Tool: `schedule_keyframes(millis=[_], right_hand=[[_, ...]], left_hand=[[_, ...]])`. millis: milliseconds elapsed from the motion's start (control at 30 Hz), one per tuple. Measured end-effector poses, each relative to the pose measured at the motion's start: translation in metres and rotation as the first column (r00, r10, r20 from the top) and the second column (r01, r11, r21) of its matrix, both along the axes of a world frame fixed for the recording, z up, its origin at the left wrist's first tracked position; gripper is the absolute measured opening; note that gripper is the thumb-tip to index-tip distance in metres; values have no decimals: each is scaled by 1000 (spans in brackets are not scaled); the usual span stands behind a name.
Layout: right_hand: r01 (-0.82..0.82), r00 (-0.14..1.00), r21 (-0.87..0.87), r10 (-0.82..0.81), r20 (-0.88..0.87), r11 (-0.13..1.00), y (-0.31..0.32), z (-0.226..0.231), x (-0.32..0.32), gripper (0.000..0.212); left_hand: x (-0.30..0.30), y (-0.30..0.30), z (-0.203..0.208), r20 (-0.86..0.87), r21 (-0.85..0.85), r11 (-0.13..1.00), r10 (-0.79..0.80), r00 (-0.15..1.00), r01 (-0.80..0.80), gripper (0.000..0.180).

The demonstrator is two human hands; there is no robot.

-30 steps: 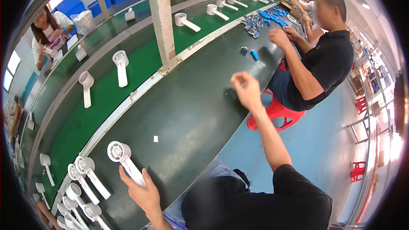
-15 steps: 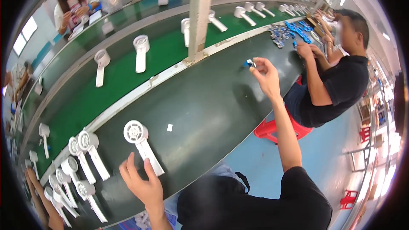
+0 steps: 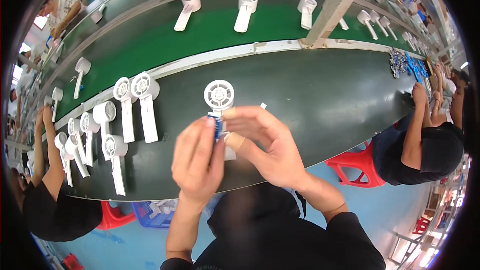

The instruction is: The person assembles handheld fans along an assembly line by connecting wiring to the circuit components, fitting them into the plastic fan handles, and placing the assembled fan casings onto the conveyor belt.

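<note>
In front of me, my left hand [image 3: 197,160] and my right hand [image 3: 270,150] meet over the table. Between their fingertips is a small blue part [image 3: 218,127], perhaps a circuit board; fingers hide much of it. My left fingers and thumb pinch it. The right index finger and thumb, both wrapped in tan tape, close on its right side. Just beyond lies a white handheld fan housing [image 3: 219,94], round grille up, its handle mostly covered by my hands. Several similar white fan housings [image 3: 146,92] lie to the left.
A green conveyor belt [image 3: 150,50] carrying white fan housings runs behind a pale rail [image 3: 200,61] with a post [image 3: 332,12]. Blue and silver parts [image 3: 415,67] are piled far right near a seated co-worker [image 3: 425,145]. Another person's arms [image 3: 50,145] reach in at left. A blue basket [image 3: 152,215] stands below.
My right hand has come back from the far right with the small blue part. My left hand has left the fan housing's handle and met it. The view has swung right.
</note>
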State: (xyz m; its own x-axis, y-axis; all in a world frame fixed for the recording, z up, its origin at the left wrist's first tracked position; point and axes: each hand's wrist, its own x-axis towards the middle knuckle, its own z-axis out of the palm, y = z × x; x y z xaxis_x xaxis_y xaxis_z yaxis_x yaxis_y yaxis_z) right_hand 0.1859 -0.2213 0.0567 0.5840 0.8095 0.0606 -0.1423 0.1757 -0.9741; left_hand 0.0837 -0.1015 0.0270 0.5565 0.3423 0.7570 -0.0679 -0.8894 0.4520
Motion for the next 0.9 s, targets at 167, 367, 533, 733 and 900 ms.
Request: schedule_keyframes(millis=[167,367,533,733,900], right_hand=[[-107,967,-62,118,226,992,8,-3,12,24],[18,890,-209,79,449,978,5,-29,41,16],[53,775,-240,112,622,969,11,-47,46,22],[4,773,-261,163,613,965,20,-49,43,24],[7,680,-257,183,710,966,26,-63,41,20]], left_hand=[[-18,26,-1,-25,-214,977,-3,1000,-2,26],[-29,41,-19,131,-923,301,-344,930,241,26],[-14,26,-25,-307,-370,929,-114,945,-8,27],[-7,18,-35,-382,-202,977,-10,924,-73,11],[-7,21,-37,-322,-476,875,-76,944,-92,9]])
